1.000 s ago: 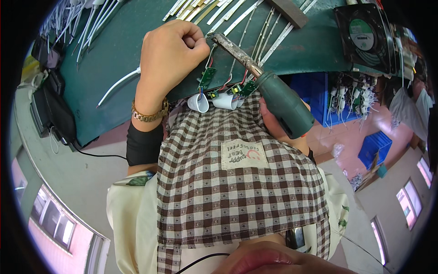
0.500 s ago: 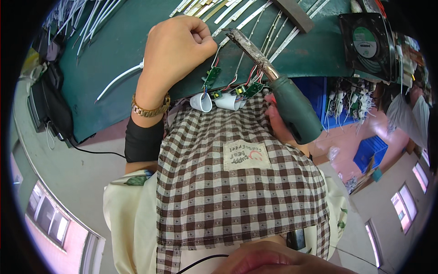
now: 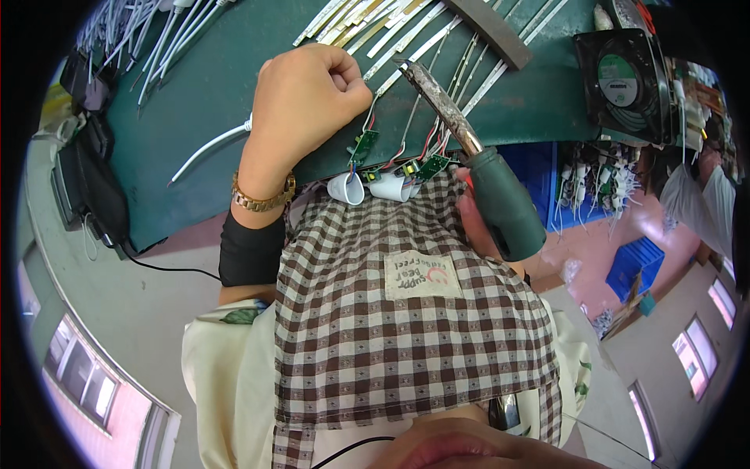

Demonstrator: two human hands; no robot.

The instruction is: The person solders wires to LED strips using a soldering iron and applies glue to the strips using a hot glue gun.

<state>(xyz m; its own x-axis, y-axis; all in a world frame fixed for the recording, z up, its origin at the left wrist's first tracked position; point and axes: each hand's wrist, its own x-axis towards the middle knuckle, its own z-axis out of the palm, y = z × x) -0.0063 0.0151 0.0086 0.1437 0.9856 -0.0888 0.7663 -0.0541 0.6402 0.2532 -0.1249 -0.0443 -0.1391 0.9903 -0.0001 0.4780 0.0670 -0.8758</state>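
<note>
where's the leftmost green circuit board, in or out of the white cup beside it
Out: the green circuit board is in plain view outside the white cup, with thin wires between them.

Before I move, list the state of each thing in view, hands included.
Left hand: curled closed, grip hidden
Right hand: around soldering iron, partly hidden
Soldering iron: held, tip apart from left hand
Dark bar: lying across light strips
Left circuit board: wired, outside left white cup
Left white cup: tilted
White cable: bent
Fan: running or not, unclear
</note>
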